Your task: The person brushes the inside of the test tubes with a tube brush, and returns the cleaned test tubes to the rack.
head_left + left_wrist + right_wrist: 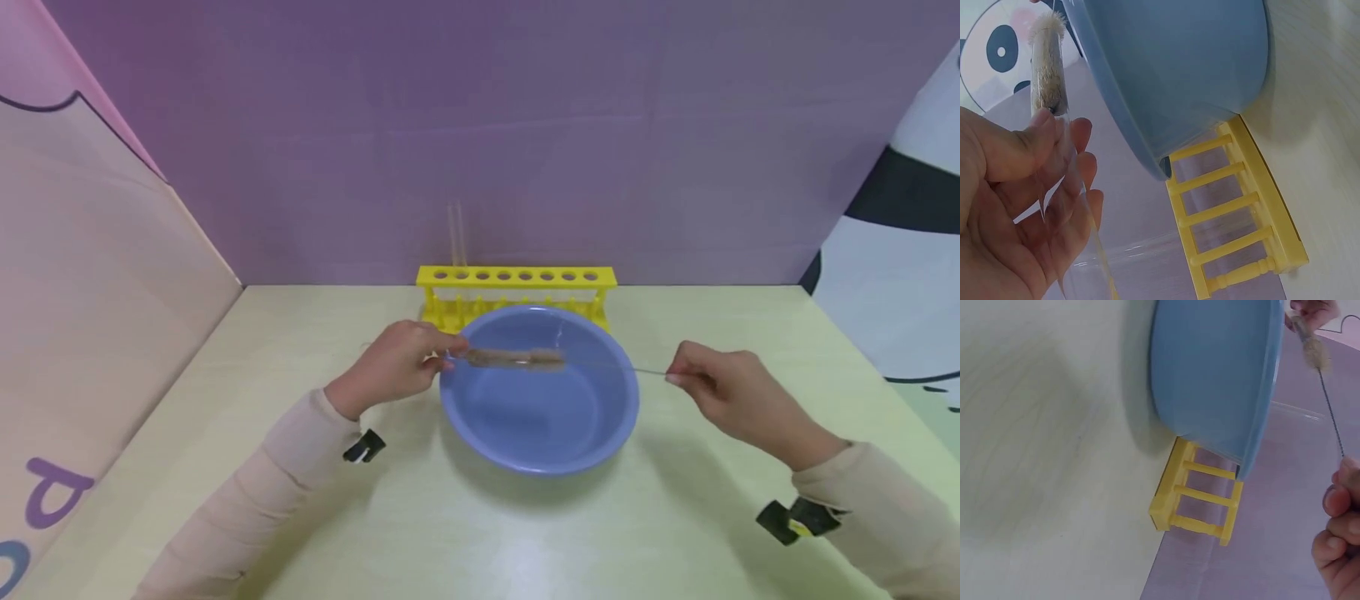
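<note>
My left hand (401, 362) holds a clear glass test tube (1064, 87) between thumb and fingers, nearly level over the blue basin (538, 468). Inside the tube's mouth end sits the bristle head of a test tube brush (1047, 25), with some bristles sticking out. On the other side, my right hand (738, 396) pinches the far end of the brush's thin wire handle (1331, 412). The wire runs across the basin's right rim toward the tube. In the head view the bristles look blurred.
Behind the basin stands a yellow test tube rack (517, 277), partly hidden by the rim. One upright glass tube (457, 233) is in its left part. A purple panel (525, 150) rises at the back edge of the pale table (517, 550).
</note>
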Demonstrator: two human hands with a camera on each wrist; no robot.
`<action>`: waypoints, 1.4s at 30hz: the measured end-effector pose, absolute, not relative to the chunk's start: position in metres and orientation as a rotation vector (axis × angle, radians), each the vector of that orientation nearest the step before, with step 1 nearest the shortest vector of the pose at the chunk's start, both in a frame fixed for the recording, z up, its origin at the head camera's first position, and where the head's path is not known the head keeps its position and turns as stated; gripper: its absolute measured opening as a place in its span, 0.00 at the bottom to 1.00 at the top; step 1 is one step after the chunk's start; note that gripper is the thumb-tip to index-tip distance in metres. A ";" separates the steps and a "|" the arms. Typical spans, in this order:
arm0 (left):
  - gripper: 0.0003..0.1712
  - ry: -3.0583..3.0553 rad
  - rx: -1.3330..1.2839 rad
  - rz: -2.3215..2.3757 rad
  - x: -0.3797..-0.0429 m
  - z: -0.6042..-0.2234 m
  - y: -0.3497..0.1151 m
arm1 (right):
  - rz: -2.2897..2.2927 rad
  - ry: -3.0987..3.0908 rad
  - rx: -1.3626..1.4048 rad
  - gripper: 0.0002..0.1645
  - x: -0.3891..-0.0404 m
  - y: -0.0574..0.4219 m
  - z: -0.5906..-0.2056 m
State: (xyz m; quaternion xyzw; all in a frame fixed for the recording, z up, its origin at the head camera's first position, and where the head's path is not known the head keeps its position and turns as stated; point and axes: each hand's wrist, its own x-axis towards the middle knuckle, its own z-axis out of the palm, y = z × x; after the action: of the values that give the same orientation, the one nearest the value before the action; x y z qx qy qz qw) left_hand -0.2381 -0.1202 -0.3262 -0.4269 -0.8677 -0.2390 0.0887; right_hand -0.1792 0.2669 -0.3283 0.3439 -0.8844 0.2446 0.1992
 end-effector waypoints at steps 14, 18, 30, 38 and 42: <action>0.16 -2.653 -1.254 -0.730 -0.237 -0.321 -0.119 | 0.498 -2.290 0.976 0.26 -0.182 0.261 -0.339; 0.15 -2.666 -1.241 -0.758 -0.237 -0.319 -0.119 | 0.450 -2.217 1.010 0.28 -0.184 0.259 -0.339; 0.15 -2.697 -1.246 -0.788 -0.239 -0.319 -0.117 | 0.363 -1.967 1.092 0.23 -0.194 0.260 -0.349; 0.14 -2.694 -1.265 -0.819 -0.239 -0.319 -0.114 | 0.339 -1.849 1.164 0.20 -0.199 0.260 -0.351; 0.14 -2.726 -1.247 -0.845 -0.238 -0.320 -0.113 | 0.328 -1.799 1.189 0.19 -0.203 0.261 -0.352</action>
State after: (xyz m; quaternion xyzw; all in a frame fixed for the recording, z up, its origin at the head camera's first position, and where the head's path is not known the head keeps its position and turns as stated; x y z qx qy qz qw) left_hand -0.2379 -0.1126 -0.3198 -0.4003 -0.8752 -0.2714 0.0137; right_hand -0.2026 0.2606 -0.3519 0.4833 -0.7316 0.1332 0.4620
